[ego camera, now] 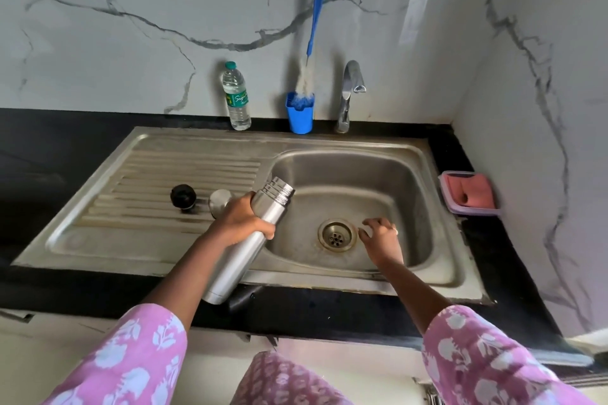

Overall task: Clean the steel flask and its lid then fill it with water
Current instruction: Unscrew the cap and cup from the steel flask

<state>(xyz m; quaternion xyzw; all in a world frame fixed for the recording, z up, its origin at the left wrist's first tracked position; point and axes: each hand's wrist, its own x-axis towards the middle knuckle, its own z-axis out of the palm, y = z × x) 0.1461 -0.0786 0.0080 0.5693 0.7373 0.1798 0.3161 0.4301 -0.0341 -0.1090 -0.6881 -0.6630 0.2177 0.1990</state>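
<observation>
I am watching the left hand [240, 223] clamping the tilted steel flask [240, 260] over the sink [345, 168] basin's left edge. The right hand [383, 237] is hovering, fingers loosely apart, possibly touching the bottom.

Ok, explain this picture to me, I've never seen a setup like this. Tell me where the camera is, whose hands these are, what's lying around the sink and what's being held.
There is no machine: a person wears one camera on the head, looking down at their own two hands. The left hand grips the steel flask, uncapped and tilted toward the sink basin. The right hand holds nothing and hovers by the drain. On the draining board lie a black stopper and a steel cap. At the wall stand a water bottle, a blue cup with a bottle brush, and the tap. A pink sponge sits in a tray on the right.
</observation>
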